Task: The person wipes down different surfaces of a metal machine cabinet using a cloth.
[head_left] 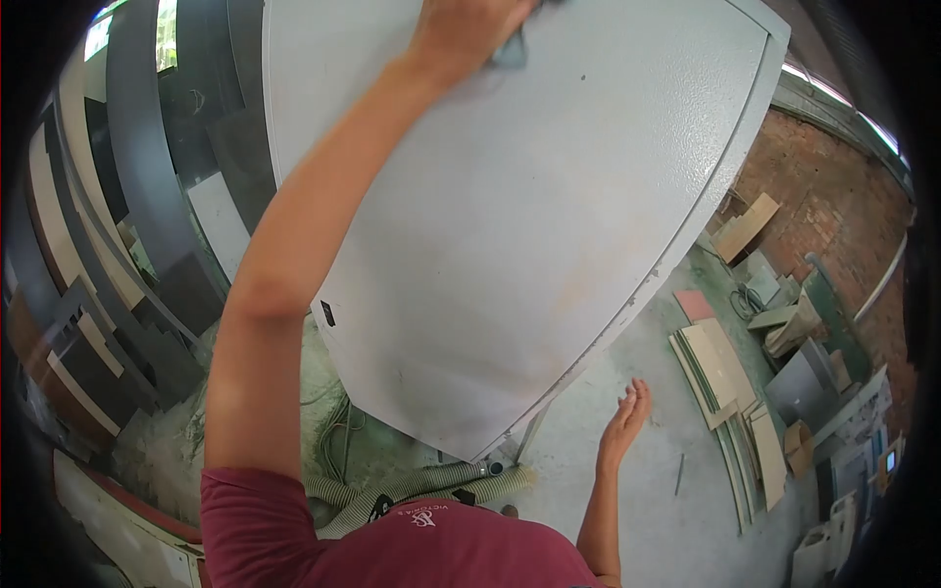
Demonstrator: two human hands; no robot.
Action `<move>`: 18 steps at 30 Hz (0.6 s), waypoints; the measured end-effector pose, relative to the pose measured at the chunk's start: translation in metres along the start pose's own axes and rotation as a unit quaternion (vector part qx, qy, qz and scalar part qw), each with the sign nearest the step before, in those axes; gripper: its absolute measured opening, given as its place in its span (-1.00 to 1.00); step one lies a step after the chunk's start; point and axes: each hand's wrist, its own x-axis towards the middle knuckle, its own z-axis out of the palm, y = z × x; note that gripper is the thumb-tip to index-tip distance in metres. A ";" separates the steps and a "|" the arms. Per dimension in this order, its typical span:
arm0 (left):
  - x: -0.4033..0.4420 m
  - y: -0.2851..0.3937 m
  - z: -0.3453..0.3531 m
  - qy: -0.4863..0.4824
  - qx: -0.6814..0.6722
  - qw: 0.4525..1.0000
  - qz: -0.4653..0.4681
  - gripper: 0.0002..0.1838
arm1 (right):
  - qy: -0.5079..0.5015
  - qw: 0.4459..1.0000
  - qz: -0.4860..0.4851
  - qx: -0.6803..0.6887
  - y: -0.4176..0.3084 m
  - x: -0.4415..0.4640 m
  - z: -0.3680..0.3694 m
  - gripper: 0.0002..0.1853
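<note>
A large pale grey cabinet-like panel with a slightly bumpy surface fills the middle of the view. My left hand is raised against its upper part, my arm stretched across it. The fingers close on a bluish-grey cloth, which touches the panel; the fingertips are partly cut off by the top edge. My right hand hangs low at the right, apart from the panel, fingers stretched out and holding nothing. A small black mark or label shows near the panel's lower left edge.
Tall dark and light boards lean at the left. Ribbed hoses and cables lie on the floor below the panel. Stacked board offcuts and other scraps lie at the right, near a brick-coloured surface.
</note>
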 end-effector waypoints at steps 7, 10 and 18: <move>-0.051 0.070 0.013 0.023 -0.037 0.999 -0.008 -0.72 | 0.011 0.998 0.053 0.016 0.034 -0.031 -0.015 -0.64; -0.169 0.140 -0.012 -0.081 -0.145 0.984 0.065 -0.86 | 0.039 0.995 0.094 0.011 0.056 -0.046 -0.040 -0.66; -0.111 0.081 0.009 -0.011 -0.093 0.985 0.147 -0.84 | 0.096 0.973 0.205 -0.043 0.078 -0.068 -0.103 -0.64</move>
